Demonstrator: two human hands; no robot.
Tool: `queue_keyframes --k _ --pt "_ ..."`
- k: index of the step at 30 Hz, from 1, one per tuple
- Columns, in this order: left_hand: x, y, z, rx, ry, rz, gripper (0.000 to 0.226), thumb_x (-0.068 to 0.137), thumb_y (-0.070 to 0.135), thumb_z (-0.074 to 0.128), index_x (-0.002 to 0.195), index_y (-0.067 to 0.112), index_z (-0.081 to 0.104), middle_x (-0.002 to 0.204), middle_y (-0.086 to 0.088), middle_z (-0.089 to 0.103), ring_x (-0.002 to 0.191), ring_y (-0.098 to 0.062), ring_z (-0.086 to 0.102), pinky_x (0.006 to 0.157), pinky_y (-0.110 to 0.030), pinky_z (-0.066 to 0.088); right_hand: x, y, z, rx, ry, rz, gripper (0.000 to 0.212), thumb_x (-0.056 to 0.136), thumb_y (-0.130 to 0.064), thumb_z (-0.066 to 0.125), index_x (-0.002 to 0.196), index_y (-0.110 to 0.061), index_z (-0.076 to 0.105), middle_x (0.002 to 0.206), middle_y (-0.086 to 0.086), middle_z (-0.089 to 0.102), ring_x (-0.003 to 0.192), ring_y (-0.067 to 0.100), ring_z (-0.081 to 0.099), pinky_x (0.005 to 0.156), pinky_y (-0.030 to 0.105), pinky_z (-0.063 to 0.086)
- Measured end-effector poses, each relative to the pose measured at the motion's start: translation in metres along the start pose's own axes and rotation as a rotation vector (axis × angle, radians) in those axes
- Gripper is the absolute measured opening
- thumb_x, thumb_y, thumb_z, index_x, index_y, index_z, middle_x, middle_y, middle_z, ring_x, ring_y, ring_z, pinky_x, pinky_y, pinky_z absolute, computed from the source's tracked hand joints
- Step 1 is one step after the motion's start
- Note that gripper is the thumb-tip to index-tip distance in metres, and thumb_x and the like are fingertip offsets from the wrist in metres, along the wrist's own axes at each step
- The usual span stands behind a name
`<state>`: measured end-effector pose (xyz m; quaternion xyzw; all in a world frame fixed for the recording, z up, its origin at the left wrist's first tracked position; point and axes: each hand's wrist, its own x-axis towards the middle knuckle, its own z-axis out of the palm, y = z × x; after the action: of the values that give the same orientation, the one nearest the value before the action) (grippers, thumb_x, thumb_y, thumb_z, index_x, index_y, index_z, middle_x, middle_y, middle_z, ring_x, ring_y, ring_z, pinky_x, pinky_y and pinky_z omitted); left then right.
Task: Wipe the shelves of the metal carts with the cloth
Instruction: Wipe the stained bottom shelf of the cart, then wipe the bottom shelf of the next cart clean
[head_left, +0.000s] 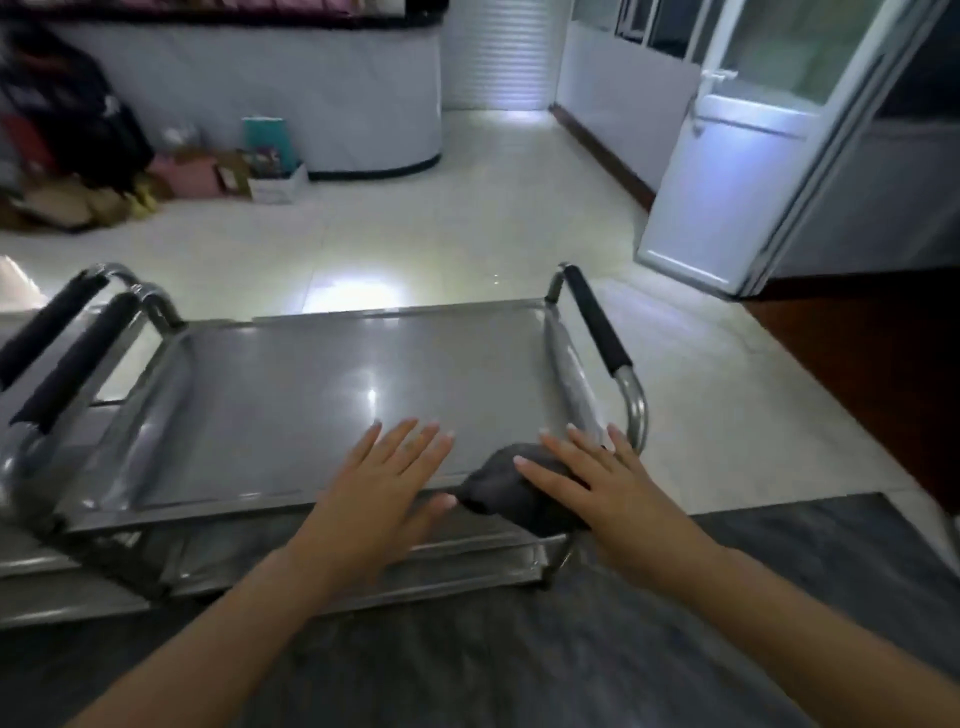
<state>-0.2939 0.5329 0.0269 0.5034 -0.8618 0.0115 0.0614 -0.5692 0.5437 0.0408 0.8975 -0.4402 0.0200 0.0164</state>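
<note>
Head view: right hand (592, 483) presses cloth (506, 475) at shelf (311, 395) edge.

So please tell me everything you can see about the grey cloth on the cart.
The cloth is dark grey, soft-looking and bunched into a lump. It lies at the near right corner of the cart's top shelf, partly hanging over the front rim. The right hand rests flat on it with straight fingers. The left hand lies beside it.

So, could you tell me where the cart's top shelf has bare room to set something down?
The top shelf is bare from the left rail across the middle to the far edge. The near right corner is crowded: the left hand lies flat there and the right hand presses the grey cloth.
</note>
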Motion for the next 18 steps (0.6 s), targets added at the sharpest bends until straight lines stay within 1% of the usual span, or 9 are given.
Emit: queue_keyframes --k 1,2,3,4,6,9,12,15,18 --pt "0.019 0.020 -0.003 -0.024 -0.013 0.007 0.066 0.097 0.056 0.020 0.141 0.015 0.047 0.146 -0.006 0.044 0.136 -0.027 0.040 0.113 -0.049 0.027 -0.018 0.026 -0.011 -0.020 -0.006 0.022 0.102 0.075 0.004 0.062 0.149 -0.036 0.004 0.159 0.011 0.012 0.144 0.040 0.012 0.112 0.055 -0.002" --pt "0.037 0.039 -0.005 -0.049 -0.025 0.009 0.070 0.097 0.059 0.014 0.143 0.016 0.043 0.149 -0.005 0.040 0.139 -0.025 0.036 0.116 -0.045 0.024 -0.036 0.052 -0.021 -0.031 -0.016 0.053 0.103 0.079 0.003 0.060 0.147 -0.040 -0.004 0.160 0.009 0.006 0.145 0.038 0.006 0.112 0.051 -0.007" --pt "0.057 0.057 -0.006 -0.069 -0.032 0.018 0.074 0.095 0.063 0.008 0.146 0.019 0.037 0.152 -0.002 0.033 0.142 -0.021 0.030 0.119 -0.042 0.017 -0.054 0.077 -0.029 -0.033 -0.025 0.089 0.103 0.083 0.001 0.057 0.144 -0.043 -0.013 0.161 0.006 -0.002 0.146 0.035 0.000 0.111 0.047 -0.013" --pt "0.075 0.073 -0.004 -0.083 -0.031 0.036 0.077 0.092 0.066 0.004 0.149 0.021 0.029 0.155 0.002 0.024 0.145 -0.017 0.022 0.120 -0.038 0.009 -0.071 0.101 -0.035 -0.037 -0.034 0.127 0.102 0.086 0.000 0.054 0.142 -0.045 -0.018 0.161 0.003 -0.006 0.147 0.031 -0.005 0.111 0.043 -0.017" --pt "0.114 0.103 -0.002 -0.098 -0.026 0.071 0.078 0.088 0.070 0.001 0.150 0.026 0.017 0.156 0.007 0.014 0.146 -0.011 0.012 0.120 -0.034 0.002 -0.099 0.147 -0.046 -0.050 -0.048 0.207 0.099 0.088 -0.002 0.052 0.145 -0.044 -0.016 0.160 0.000 -0.010 0.147 0.028 -0.008 0.111 0.039 -0.016" --pt "0.171 0.143 -0.004 -0.097 -0.058 0.125 0.079 0.085 0.073 -0.001 0.149 0.029 0.013 0.158 0.007 0.015 0.146 -0.008 0.013 0.119 -0.031 0.000 -0.124 0.205 -0.056 -0.013 -0.045 0.309 0.097 0.086 0.000 0.051 0.147 -0.043 -0.012 0.160 -0.002 -0.012 0.147 0.025 -0.009 0.112 0.037 -0.014" --pt "0.229 0.176 -0.002 -0.048 -0.087 0.157 0.083 0.080 0.075 -0.009 0.149 0.032 0.004 0.159 0.010 0.005 0.146 -0.006 0.006 0.119 -0.029 -0.006 -0.135 0.259 -0.058 0.005 -0.034 0.349 0.095 0.087 -0.001 0.051 0.147 -0.042 -0.009 0.160 -0.003 -0.011 0.147 0.024 -0.008 0.113 0.036 -0.013" --pt "0.288 0.203 0.004 -0.068 -0.097 0.151 0.086 0.076 0.077 -0.008 0.150 0.032 -0.004 0.156 0.013 -0.009 0.147 -0.006 -0.003 0.119 -0.030 -0.008 -0.134 0.313 -0.053 0.048 0.004 0.387 0.094 0.086 0.002 0.050 0.148 -0.042 -0.006 0.160 -0.004 -0.009 0.147 0.022 -0.007 0.110 0.033 -0.015" --pt "0.351 0.224 0.017 -0.061 -0.082 0.158 0.085 0.074 0.078 -0.009 0.146 0.035 -0.013 0.153 0.015 -0.015 0.145 -0.005 -0.010 0.120 -0.032 -0.008 -0.120 0.373 -0.041 0.062 0.028 0.412 0.094 0.087 0.002 0.050 0.148 -0.043 -0.005 0.160 -0.004 -0.008 0.147 0.022 -0.007 0.109 0.032 -0.014"
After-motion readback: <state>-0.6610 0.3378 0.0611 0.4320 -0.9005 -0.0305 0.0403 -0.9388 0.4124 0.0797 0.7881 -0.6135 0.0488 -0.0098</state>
